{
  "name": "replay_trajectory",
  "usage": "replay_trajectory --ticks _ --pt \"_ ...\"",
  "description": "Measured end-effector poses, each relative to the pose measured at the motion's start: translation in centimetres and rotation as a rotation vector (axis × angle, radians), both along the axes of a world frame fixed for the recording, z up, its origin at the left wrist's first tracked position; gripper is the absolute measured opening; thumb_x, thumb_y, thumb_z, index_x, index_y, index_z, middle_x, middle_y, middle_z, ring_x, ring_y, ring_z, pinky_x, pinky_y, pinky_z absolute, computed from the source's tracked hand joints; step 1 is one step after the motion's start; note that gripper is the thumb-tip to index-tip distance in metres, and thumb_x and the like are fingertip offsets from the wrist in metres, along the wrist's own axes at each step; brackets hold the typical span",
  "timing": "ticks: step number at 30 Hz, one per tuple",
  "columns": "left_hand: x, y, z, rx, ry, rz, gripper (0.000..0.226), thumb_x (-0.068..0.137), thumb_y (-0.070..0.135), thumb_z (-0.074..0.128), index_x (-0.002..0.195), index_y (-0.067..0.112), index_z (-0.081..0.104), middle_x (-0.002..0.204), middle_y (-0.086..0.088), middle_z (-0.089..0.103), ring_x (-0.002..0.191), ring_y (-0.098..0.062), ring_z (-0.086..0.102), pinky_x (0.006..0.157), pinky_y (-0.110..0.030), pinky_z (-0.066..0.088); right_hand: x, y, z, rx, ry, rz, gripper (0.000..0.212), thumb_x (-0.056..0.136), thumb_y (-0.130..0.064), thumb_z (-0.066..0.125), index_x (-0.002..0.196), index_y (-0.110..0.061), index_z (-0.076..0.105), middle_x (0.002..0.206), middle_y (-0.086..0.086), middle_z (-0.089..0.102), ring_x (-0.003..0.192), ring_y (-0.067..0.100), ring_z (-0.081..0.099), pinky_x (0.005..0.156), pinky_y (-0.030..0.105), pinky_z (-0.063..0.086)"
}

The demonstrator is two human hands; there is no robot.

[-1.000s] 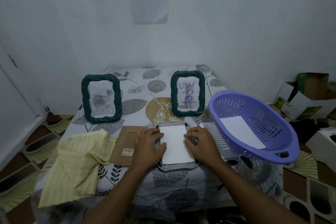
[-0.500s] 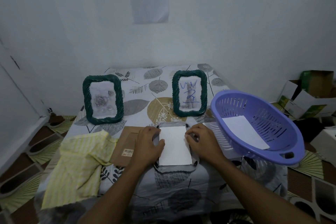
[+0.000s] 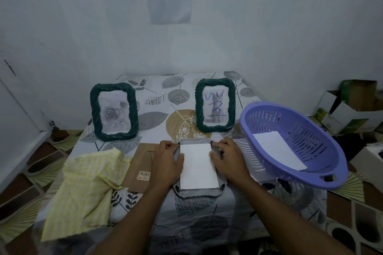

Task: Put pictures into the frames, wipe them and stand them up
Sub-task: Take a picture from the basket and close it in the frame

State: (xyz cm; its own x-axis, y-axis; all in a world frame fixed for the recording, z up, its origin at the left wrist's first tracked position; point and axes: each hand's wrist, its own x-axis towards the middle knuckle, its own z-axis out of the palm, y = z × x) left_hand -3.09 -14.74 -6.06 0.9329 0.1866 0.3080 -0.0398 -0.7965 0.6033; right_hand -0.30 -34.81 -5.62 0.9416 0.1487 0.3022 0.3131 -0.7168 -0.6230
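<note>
The white picture (image 3: pixel 198 166) lies in the back of the face-down frame (image 3: pixel 199 192) at the near middle of the worktop (image 3: pixel 157 93), much as half a second ago; both hands have barely shifted. The left hand (image 3: pixel 167 161) and right hand (image 3: pixel 228 161) flank it, fingers curled over the frame's sides, thumbs pressing on the sheet's edges. Around them are two standing green frames (image 3: pixel 114 112) (image 3: pixel 215 107), one brown backing board (image 3: pixel 141 163), one yellow cloth (image 3: pixel 87 188), and one purple basket (image 3: pixel 323 147) holding one white sheet (image 3: pixel 277 149).

place: home room | signs — leaf-print tablecloth (image 3: pixel 157 118), patterned floor tiles (image 3: pixel 362 213), opened cardboard boxes (image 3: pixel 348 114)
</note>
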Motion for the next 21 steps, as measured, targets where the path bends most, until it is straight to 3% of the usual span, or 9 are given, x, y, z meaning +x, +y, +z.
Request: replay_trajectory --ticks 9,21 --pt "-0.05 -0.08 -0.13 0.014 -0.005 0.0 0.036 0.091 0.03 0.059 0.122 0.012 0.063 0.119 -0.005 0.053 0.111 -0.022 0.05 0.096 -0.043 0.044 -0.05 0.12 -0.04 -0.03 -0.003 0.011 0.04 0.093 -0.026 0.057 0.131 -0.018 0.059 0.114 0.003 0.053 0.106 0.019 0.05 0.09 0.028 0.041" --pt "-0.11 -0.13 0.66 0.007 0.063 -0.008 0.035 0.094 0.03 0.054 0.122 0.011 0.062 0.122 -0.004 0.052 0.115 -0.022 0.047 0.1 -0.043 0.04 0.0 0.27 0.11 -0.082 -0.009 -0.048 0.033 0.094 -0.028 0.056 0.121 -0.013 0.066 0.111 0.005 0.059 0.104 0.022 0.052 0.084 0.026 0.036"
